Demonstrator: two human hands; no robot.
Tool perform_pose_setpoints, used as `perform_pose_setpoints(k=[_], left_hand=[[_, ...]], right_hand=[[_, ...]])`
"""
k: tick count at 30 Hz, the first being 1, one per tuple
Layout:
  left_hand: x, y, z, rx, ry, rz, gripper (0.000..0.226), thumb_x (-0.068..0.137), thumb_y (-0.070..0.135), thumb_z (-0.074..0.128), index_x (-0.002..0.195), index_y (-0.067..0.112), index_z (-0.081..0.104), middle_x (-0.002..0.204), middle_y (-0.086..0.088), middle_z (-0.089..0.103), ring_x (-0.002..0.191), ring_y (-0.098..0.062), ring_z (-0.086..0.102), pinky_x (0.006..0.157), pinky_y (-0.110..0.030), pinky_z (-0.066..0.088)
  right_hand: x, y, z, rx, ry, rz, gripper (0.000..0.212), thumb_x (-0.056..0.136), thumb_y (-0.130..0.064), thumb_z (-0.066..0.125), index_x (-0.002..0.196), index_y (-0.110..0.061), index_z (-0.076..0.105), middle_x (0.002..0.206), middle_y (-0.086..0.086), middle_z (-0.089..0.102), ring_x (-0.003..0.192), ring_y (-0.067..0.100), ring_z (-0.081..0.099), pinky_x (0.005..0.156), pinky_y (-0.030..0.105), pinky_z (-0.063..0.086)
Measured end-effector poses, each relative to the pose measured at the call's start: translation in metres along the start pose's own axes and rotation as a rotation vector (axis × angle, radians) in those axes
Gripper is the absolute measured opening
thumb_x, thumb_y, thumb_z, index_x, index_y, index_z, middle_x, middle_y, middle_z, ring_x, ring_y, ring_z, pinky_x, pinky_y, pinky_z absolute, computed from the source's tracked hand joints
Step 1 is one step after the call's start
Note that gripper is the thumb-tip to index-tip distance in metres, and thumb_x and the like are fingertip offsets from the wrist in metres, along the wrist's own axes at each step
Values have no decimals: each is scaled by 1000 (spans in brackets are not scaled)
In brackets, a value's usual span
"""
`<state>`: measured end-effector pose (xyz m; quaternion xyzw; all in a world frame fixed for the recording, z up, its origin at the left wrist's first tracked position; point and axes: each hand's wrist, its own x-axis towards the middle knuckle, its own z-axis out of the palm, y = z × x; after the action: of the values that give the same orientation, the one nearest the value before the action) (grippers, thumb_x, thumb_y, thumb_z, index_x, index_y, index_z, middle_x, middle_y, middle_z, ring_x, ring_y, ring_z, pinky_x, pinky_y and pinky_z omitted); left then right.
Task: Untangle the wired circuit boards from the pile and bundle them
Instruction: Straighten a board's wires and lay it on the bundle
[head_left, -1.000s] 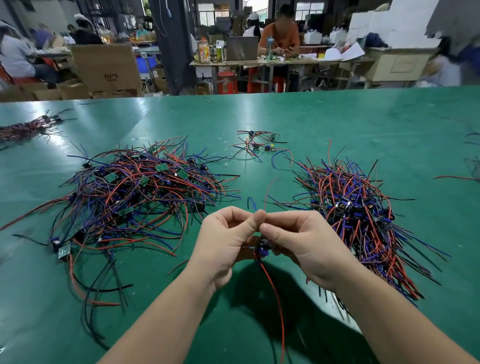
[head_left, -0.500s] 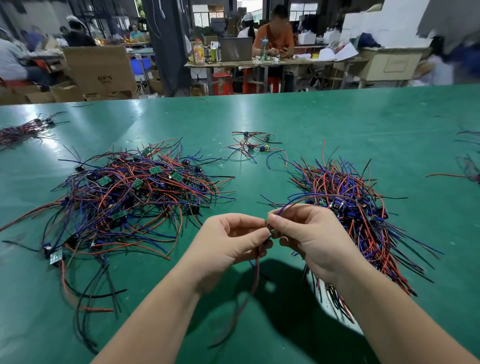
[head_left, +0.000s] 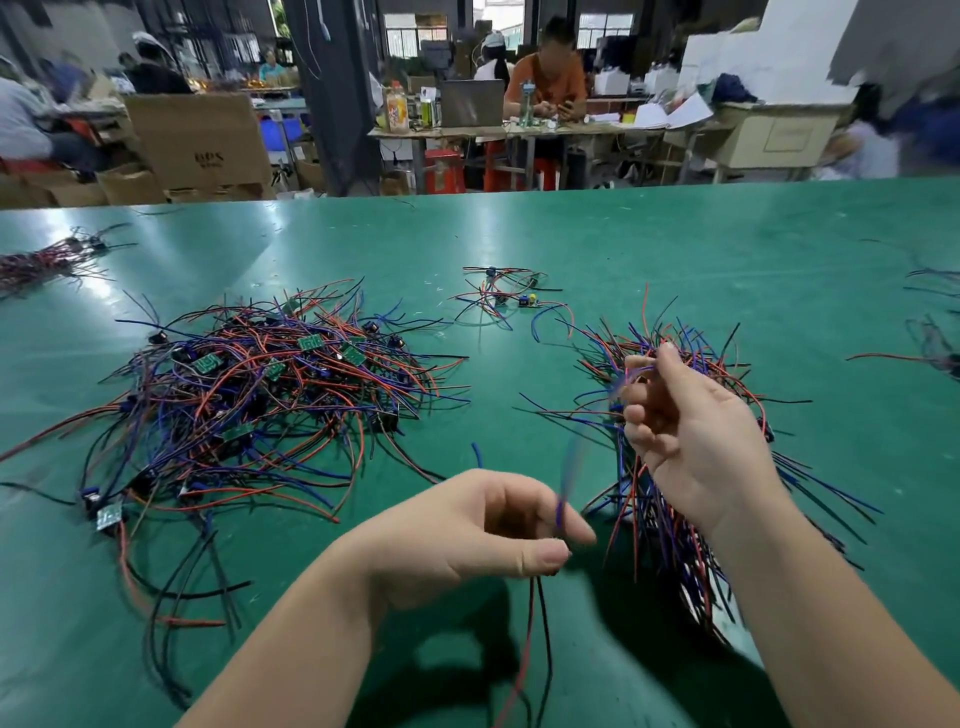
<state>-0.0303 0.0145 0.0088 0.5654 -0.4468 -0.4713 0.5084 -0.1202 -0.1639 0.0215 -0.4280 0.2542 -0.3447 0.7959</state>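
A big tangled pile (head_left: 260, 395) of small green circuit boards with red, blue and black wires lies on the left of the green table (head_left: 675, 249). A tidier heap (head_left: 670, 405) of wired boards lies on the right. My left hand (head_left: 467, 535) pinches one wired board above the table's near part; its red and black wires (head_left: 535, 639) hang down. A blue wire (head_left: 569, 467), blurred, stretches from that hand up to my right hand (head_left: 691, 441), which pinches its far end over the right heap. The board itself is hidden in my fingers.
A small cluster of wired boards (head_left: 506, 296) lies further back in the middle. Another bundle (head_left: 36, 265) sits at the far left and loose wires (head_left: 930, 332) at the right edge. Beyond the table, people work at benches among cardboard boxes.
My hands were together over the near table. They have come apart: the right hand rose up and to the right, drawing the blue wire out, while the left stayed low.
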Motion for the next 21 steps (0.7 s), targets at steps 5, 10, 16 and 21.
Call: perform_pose_setpoints(k=[5, 10, 16, 21], left_hand=[[6, 6, -4, -557, 320, 137, 26, 59, -1, 80, 58, 22, 67, 64, 1, 65, 53, -5, 58, 53, -12, 48], [16, 2, -2, -513, 669, 448, 18, 53, 5, 73, 57, 18, 60, 68, 2, 63, 59, -8, 62, 60, -16, 52], [17, -8, 5, 110, 550, 512, 29, 65, -9, 75, 66, 19, 69, 79, 6, 68, 75, -9, 64, 72, -18, 50], [15, 3, 0, -340, 532, 149, 11, 80, 6, 68, 75, 11, 76, 81, -11, 74, 63, -19, 71, 51, -24, 55]], right_hand=[[-3, 6, 0, -228, -212, 268, 16, 87, -19, 59, 90, -6, 69, 67, 7, 64, 44, 6, 50, 39, 14, 38], [-20, 22, 10, -257, -541, 327, 29, 58, -18, 74, 87, -16, 78, 75, 2, 69, 54, 5, 57, 50, 12, 45], [-16, 22, 14, -90, -332, 221, 11, 62, -20, 68, 64, -11, 75, 59, 2, 62, 49, 4, 53, 46, 11, 43], [-14, 12, 9, -140, -321, 213, 14, 54, -22, 74, 63, -10, 73, 57, 1, 61, 46, 4, 53, 44, 12, 45]])
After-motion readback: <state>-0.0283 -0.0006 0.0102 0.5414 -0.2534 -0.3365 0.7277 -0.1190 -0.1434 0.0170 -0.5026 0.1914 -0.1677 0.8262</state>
